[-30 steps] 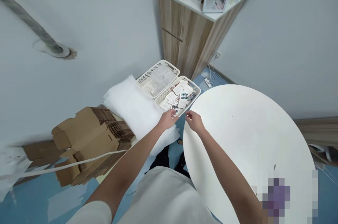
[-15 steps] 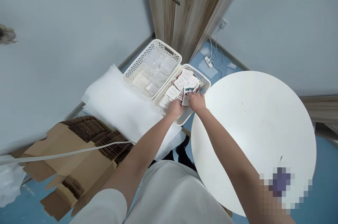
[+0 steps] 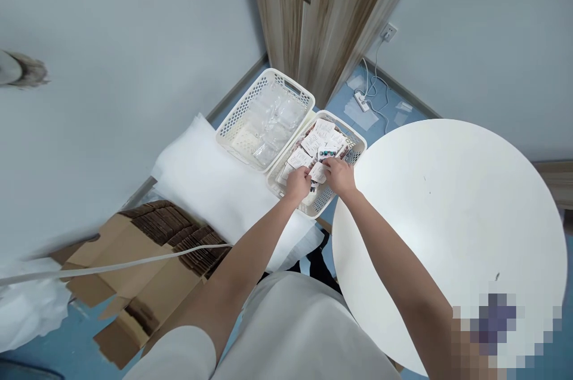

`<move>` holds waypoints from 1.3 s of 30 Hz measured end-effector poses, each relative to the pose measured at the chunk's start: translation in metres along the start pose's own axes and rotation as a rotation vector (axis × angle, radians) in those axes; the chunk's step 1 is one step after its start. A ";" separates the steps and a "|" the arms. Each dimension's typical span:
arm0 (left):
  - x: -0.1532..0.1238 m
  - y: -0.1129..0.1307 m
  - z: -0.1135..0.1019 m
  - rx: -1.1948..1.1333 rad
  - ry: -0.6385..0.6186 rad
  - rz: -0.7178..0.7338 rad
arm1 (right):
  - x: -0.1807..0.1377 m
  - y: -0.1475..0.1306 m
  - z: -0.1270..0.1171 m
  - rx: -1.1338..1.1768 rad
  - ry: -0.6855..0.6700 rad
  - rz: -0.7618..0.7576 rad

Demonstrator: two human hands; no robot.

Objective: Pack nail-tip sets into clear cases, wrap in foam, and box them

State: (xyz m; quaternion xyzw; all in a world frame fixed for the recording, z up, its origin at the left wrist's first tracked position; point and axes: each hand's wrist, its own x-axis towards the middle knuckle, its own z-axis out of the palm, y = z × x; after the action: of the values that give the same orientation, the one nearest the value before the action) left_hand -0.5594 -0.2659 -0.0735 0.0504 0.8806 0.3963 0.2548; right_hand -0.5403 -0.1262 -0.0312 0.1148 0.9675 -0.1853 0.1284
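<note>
Both my hands are over a cream perforated basket [image 3: 360, 142] full of small white printed cards, some bearing small dark or coloured round pieces. My left hand [image 3: 298, 185] pinches the left edge of a white card [image 3: 318, 172]. On the right edge of that same card, the fingers of my right hand [image 3: 341, 177] are closed. Just beyond my right fingertips lies a card with green and dark round pieces [image 3: 329, 152]. Several more printed cards [image 3: 299, 158] lie loose about it. My palms hide part of the basket's near side.
A second cream basket [image 3: 233, 120] holding clear plastic bags adjoins it on the left. White foam sheets [image 3: 192, 159] and flattened cardboard boxes [image 3: 134, 249] lie at left. A round white table [image 3: 443, 201] stands at right. A power strip [image 3: 362, 101] with cables is on the floor behind.
The card with green pieces now lies farther from my fingers, and a white printed card shows between my hands. The whole view has shifted slightly, with objects appearing farther right.
</note>
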 end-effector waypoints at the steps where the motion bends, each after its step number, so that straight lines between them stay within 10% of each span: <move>1: 0.001 -0.002 -0.003 -0.047 0.013 -0.018 | 0.000 -0.001 0.000 0.054 0.005 -0.001; 11: -0.022 -0.002 -0.024 -0.444 0.225 -0.075 | -0.010 -0.019 0.008 0.600 0.117 0.126; 23: -0.084 0.031 -0.012 -0.625 0.064 0.149 | -0.083 -0.051 -0.014 0.755 0.317 0.166; 34: -0.164 0.082 0.028 -0.794 -0.277 0.154 | -0.218 0.005 -0.049 0.701 0.503 -0.042; 39: -0.195 0.101 0.058 -0.801 -0.419 0.093 | -0.280 0.061 -0.047 0.857 0.653 0.224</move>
State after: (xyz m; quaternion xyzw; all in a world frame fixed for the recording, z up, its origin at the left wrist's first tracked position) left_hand -0.3735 -0.2149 0.0465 0.0667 0.5842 0.6980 0.4088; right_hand -0.2706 -0.1021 0.0723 0.3105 0.7768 -0.5026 -0.2180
